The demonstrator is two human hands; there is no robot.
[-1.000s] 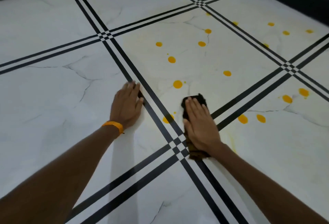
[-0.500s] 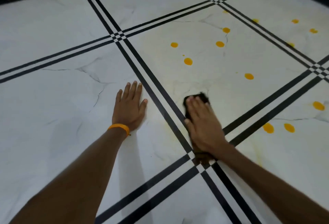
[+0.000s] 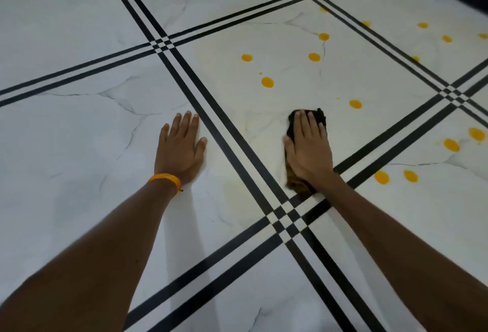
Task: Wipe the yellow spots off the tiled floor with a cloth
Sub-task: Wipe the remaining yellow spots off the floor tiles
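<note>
We see the left hand (image 3: 181, 150) lying flat on the white marble-patterned tiled floor (image 3: 79, 133), fingers straight and spread, holding nothing. A braided orange wristband (image 3: 165, 179) circles its wrist. The right hand (image 3: 307, 150) presses palm down, fingers straight, on a dark brown crumpled cloth (image 3: 297, 183), which lies on the tile just right of the 2 black stripes (image 3: 216, 131). Only the cloth's ends show: a ragged edge past the fingertips and a blurred tail under the wrist. The hand hides its middle. Round yellow spots (image 3: 267, 82) dot the tiles beyond and right of the cloth, apart from it. Those at the far right edge are partly cut off. A faint yellowish smear (image 3: 232, 189) beside the stripes is hard to make out.
</note>
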